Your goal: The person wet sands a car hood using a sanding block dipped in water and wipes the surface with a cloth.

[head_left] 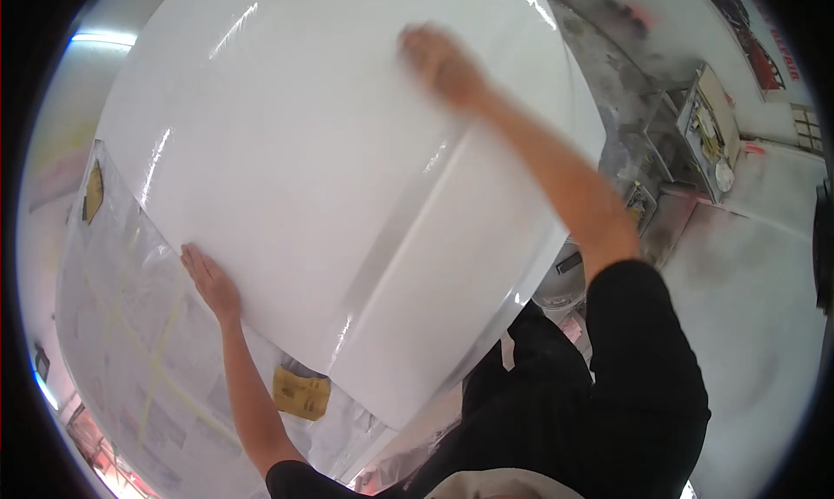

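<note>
The white panel (287,178) lay before me. My left hand (213,284) rested flat at its edge, fingers extended, grasping nothing; my right hand (441,68) was blurred over it, grip not tellable. Step judged: surface work; next move called for even contact.

Left hand (211,284) flat, right hand (443,69) blurred

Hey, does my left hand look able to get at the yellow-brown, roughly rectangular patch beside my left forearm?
Probably yes: your left hand lies flat at the edge of the large, glossy white panel, and the yellow-brown patch appears largely uncovered. The hand would likely need to draw back.
</note>
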Demonstrator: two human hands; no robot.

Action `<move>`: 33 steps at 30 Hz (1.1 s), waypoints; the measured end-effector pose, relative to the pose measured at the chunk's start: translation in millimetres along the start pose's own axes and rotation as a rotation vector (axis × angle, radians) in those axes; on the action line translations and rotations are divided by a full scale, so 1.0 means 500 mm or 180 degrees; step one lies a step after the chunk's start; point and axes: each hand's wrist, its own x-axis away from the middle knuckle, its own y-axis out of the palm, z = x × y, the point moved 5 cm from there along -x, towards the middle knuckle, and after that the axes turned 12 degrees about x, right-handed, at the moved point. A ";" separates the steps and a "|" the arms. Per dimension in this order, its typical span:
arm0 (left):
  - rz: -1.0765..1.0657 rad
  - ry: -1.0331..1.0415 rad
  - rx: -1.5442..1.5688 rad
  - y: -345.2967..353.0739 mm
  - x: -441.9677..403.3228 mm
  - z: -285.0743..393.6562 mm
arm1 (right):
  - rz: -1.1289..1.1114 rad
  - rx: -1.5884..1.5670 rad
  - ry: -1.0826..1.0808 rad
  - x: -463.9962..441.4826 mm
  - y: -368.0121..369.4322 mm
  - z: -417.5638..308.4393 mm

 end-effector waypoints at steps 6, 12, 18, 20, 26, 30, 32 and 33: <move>0.0023 0.0071 0.0012 -0.007 0.001 0.009 | 0.0210 0.0579 0.1322 -0.028 0.028 0.099; -0.0017 0.0062 -0.0116 -0.006 -0.003 -0.011 | -0.0346 -0.0514 0.0288 0.149 -0.072 -0.099; -0.0027 -0.0056 -0.0075 -0.010 -0.004 -0.018 | -0.0977 0.0762 0.1936 0.004 0.114 0.482; -0.0073 -0.0132 -0.0099 -0.006 0.007 -0.015 | 0.0233 0.0522 0.1502 0.037 0.074 0.342; -0.0050 -0.0012 -0.0134 0.002 -0.008 -0.009 | -0.0466 -0.0710 0.0250 0.140 -0.065 -0.039; -0.0071 -0.0027 0.0045 -0.010 -0.001 0.009 | -0.0110 -0.0162 0.0596 -0.028 0.083 0.291; -0.0029 -0.0092 0.0025 -0.005 -0.003 0.010 | -0.0553 0.0266 0.1229 -0.075 0.128 0.373; -0.0068 -0.0108 0.0019 -0.012 -0.003 0.008 | -0.0551 0.0421 0.1393 -0.065 0.116 0.341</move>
